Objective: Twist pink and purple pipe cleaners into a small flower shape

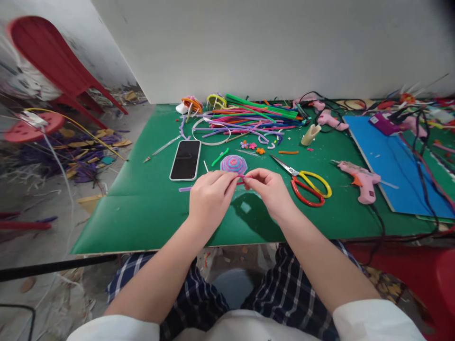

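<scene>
My left hand (212, 192) and my right hand (268, 189) meet over the front of the green table, fingertips pinched together. Between them is a short pink pipe cleaner (241, 176), gripped from both sides and mostly covered by the fingers. Just beyond the fingertips lies a round pink, blue and purple coiled disc (233, 164). A purple pipe cleaner piece (185, 189) pokes out to the left of my left hand. Scissors (302, 182) with red and yellow handles lie partly opened to the right of my right hand.
A phone (185, 160) lies on the left. Many pipe cleaners (249, 118) are piled at the back, near small flowers (252, 146) and a white ring (211, 131). On the right are a pink glue gun (362, 180), its cord, and a blue board (398, 166).
</scene>
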`<state>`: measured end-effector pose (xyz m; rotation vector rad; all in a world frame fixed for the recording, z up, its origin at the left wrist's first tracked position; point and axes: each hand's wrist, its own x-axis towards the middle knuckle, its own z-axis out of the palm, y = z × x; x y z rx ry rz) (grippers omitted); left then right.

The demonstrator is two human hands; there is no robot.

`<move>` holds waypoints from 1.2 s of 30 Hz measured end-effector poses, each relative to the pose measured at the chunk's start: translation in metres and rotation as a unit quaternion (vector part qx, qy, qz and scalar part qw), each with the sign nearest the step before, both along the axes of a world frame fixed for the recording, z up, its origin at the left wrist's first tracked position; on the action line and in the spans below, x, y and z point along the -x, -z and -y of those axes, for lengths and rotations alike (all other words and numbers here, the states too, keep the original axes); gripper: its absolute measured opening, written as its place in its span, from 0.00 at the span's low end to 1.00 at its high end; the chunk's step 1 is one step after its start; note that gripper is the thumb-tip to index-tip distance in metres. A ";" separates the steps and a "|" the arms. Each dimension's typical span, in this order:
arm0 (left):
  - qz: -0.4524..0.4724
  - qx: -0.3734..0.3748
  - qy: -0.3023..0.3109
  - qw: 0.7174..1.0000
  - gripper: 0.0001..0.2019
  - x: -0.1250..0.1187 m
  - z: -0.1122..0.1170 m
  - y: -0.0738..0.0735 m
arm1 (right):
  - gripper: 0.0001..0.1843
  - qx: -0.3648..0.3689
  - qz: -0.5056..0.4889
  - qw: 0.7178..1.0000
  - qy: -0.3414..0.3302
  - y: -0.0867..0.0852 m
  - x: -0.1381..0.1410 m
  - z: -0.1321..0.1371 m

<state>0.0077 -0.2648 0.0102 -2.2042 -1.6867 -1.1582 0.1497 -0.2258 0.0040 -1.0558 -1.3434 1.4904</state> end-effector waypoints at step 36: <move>0.381 0.166 -0.023 0.909 0.09 -0.013 -0.004 0.005 | 0.11 0.005 -0.059 0.998 0.029 0.004 -0.003 -0.006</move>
